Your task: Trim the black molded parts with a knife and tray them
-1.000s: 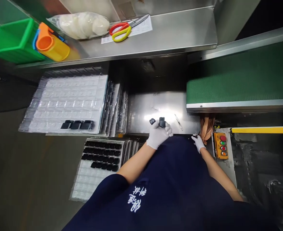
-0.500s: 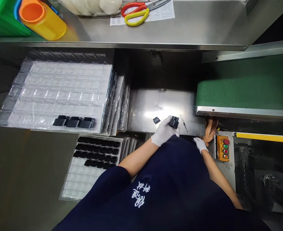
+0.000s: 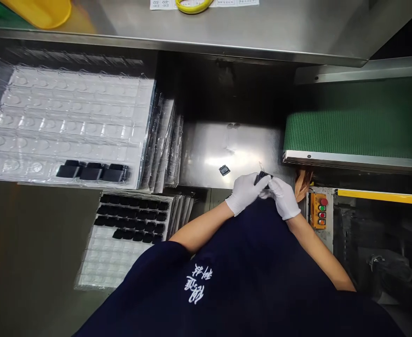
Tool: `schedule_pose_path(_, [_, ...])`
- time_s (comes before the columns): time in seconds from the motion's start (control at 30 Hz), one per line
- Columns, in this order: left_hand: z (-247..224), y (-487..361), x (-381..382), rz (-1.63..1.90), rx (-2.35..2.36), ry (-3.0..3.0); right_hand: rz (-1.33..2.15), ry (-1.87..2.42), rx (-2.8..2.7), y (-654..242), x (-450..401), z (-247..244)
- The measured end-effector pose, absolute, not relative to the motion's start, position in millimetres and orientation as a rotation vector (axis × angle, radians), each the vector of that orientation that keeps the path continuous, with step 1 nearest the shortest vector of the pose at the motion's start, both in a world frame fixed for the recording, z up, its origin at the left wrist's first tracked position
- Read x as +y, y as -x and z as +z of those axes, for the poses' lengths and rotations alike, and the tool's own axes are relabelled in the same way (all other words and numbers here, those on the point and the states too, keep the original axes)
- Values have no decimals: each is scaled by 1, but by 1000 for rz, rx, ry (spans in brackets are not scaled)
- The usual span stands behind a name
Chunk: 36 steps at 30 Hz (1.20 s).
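A stainless steel bench (image 3: 232, 152) carries a small black component (image 3: 224, 170) at center frame. Stacked clear blister trays (image 3: 68, 124) lie to its left.

You have two gloved hands (image 3: 245, 194) around one black connector (image 3: 263, 177), a second black connector (image 3: 224, 170) on the steel plate (image 3: 227, 145), three black connectors (image 3: 91, 172) on the upper blister tray (image 3: 68, 112), and four buttons (image 3: 321, 211) on the yellow control box (image 3: 318, 228).

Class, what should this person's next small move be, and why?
Probably finish with the small black part before reaching for the other black part on the steel plate: the left hand and right hand meet at the first, and the second lies apart.
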<state>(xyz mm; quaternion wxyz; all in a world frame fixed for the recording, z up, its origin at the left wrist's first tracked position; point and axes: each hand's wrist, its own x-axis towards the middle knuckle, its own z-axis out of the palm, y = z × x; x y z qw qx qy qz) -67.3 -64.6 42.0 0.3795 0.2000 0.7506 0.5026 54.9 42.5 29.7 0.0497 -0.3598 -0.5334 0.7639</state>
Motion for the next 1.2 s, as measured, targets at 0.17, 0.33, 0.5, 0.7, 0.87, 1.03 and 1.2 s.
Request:
schedule_pose_path(0.17, [62, 70, -72, 1320, 2058, -660, 2170, 959, -1818, -40, 40, 46])
schedule_pose_path(0.33, [75, 71, -80, 1491, 1881, -814, 2226, 752, -1852, -48, 42, 50])
schedule_pose_path(0.5, [97, 85, -93, 1458, 1484, -880, 2416, 641, -1701, -53, 45, 58])
schedule_pose_path(0.7, [104, 93, -94, 1151, 1775, -988, 2218, 622, -2068, -50, 57, 59])
schedule_pose_path(0.87, [88, 79, -81, 1264, 1991, -837, 2088, 762, -2203, -40, 51, 66])
schedule_pose_path(1.03, [94, 72, -78, 1231, 1829, -742, 1904, 833, -2248, -45, 46, 70])
schedule_pose_path(1.2, [102, 73, -79, 1300, 1454, -480, 1827, 753, -2219, -53, 48, 78])
